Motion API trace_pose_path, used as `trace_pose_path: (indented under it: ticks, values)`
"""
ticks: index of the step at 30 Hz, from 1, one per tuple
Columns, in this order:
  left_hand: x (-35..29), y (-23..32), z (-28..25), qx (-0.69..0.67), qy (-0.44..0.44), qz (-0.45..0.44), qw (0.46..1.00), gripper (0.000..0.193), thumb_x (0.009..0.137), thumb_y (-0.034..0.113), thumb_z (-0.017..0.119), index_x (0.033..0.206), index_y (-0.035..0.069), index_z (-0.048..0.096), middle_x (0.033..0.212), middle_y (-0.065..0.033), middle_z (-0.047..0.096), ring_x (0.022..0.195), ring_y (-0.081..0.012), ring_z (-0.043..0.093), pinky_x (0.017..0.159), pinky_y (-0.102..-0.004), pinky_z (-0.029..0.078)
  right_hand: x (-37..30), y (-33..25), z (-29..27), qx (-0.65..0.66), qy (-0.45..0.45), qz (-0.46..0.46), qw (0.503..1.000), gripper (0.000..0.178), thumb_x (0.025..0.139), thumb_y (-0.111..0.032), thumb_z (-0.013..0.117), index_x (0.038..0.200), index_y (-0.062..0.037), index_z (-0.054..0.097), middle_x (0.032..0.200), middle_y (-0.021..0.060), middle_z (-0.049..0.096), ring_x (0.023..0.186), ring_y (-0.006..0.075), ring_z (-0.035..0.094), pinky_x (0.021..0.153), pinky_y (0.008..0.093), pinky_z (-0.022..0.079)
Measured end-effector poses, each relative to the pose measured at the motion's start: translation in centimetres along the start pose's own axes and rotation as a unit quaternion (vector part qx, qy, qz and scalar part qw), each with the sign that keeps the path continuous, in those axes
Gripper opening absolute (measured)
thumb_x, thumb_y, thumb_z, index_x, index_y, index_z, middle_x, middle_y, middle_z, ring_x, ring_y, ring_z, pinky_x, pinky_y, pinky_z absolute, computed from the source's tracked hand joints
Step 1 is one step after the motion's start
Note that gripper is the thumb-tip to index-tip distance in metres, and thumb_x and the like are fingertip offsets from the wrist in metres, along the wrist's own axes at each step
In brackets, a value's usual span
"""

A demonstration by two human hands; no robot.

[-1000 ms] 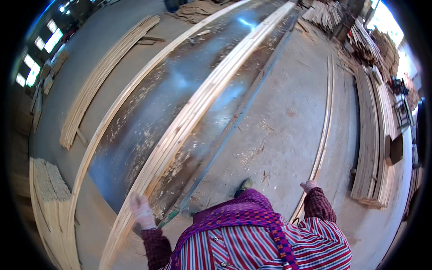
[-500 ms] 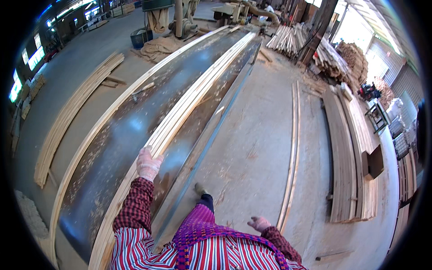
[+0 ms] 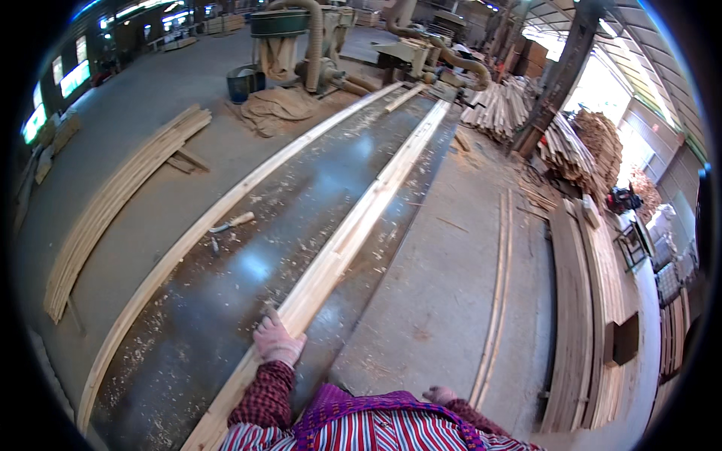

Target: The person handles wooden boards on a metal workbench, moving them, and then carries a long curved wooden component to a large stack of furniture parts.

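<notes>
A long pale wooden board [image 3: 331, 259] with a lengthwise seam lies along a dark, shiny worktable [image 3: 203, 301] strewn with shavings. My left hand [image 3: 278, 338], in a pale work glove, is closed over the near part of this board, thumb on its right side. Low at the right, my right hand [image 3: 440, 395] hangs beside my body, holding nothing visible. Its fingers show only in part and look loosely apart. A long, narrow wooden rail [image 3: 184, 248] runs down the table's left edge. Near it lies a tool with a wooden handle [image 3: 242, 219].
A machine with a hose [image 3: 421, 56] stands at the table's far end. Long thin strips [image 3: 502, 286] and stacked boards [image 3: 575, 316] lie on the floor at right. A bundle of strips [image 3: 124, 210] lies at left. A post [image 3: 560, 79] rises behind.
The view has shifted, with more of the far machine showing. The pieces under my left hand now look like one flat, wide board instead of several narrow strips. My right hand is lower in view.
</notes>
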State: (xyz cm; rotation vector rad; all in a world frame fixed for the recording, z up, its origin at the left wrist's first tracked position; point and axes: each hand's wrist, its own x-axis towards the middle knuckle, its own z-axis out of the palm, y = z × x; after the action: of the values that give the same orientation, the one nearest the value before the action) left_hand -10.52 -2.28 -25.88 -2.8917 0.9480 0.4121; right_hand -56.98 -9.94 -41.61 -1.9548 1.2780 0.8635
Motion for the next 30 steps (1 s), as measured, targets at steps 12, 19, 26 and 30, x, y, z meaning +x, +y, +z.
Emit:
trace_pose_path:
  ticks: [12, 19, 26, 30]
  values:
    - [1.4, 0.7, 0.8, -0.085, 0.04, 0.07, 0.993, 0.091, 0.066, 0.058, 0.072, 0.134, 0.006, 0.041, 0.12, -0.0131, 0.054, 0.113, -0.027, 0.052, 0.1, -0.0388, 0.037, 16.0, -32.4, -36.2, 0.046, 0.266, -0.379, 0.885, 0.053, 0.083, -0.034, 0.068, 0.128, -0.0087, 0.057, 0.122, 0.0185, 0.061, 0.113, 0.0331, 0.058, 0.096, 0.041, 0.047]
    - [0.5, 0.5, 0.2, -0.079, -0.013, 0.026, 0.996, 0.085, 0.07, 0.057, 0.071, 0.133, 0.008, 0.043, 0.12, -0.0102, 0.054, 0.117, -0.0261, 0.052, 0.101, -0.0379, 0.037, 16.9, -41.3, -37.1, -0.205, 0.242, -0.458, 0.83, 0.047, 0.087, -0.049, 0.056, 0.119, -0.0147, 0.059, 0.111, 0.0162, 0.063, 0.103, 0.0374, 0.06, 0.089, 0.0445, 0.048]
    - [0.7, 1.1, 0.2, -0.033, -0.025, -0.014, 0.999, 0.089, 0.066, 0.058, 0.072, 0.133, 0.008, 0.043, 0.121, -0.0109, 0.054, 0.115, -0.0272, 0.052, 0.099, -0.0384, 0.039, 18.2, -40.0, -36.1, -0.192, 0.12, -0.466, 0.855, 0.042, 0.092, -0.044, 0.047, 0.111, -0.0092, 0.062, 0.106, 0.0182, 0.066, 0.101, 0.035, 0.063, 0.087, 0.0477, 0.049]
    - [2.5, 2.7, -0.7, -0.01, -0.084, -0.068, 0.994, 0.097, 0.059, 0.059, 0.076, 0.134, 0.009, 0.042, 0.124, -0.0122, 0.054, 0.117, -0.0265, 0.052, 0.101, -0.0383, 0.039, 17.5, -39.9, -37.3, -0.159, 0.078, -0.445, 0.878, 0.04, 0.092, -0.041, 0.048, 0.108, -0.0071, 0.062, 0.103, 0.0186, 0.067, 0.098, 0.0369, 0.064, 0.085, 0.0479, 0.05]
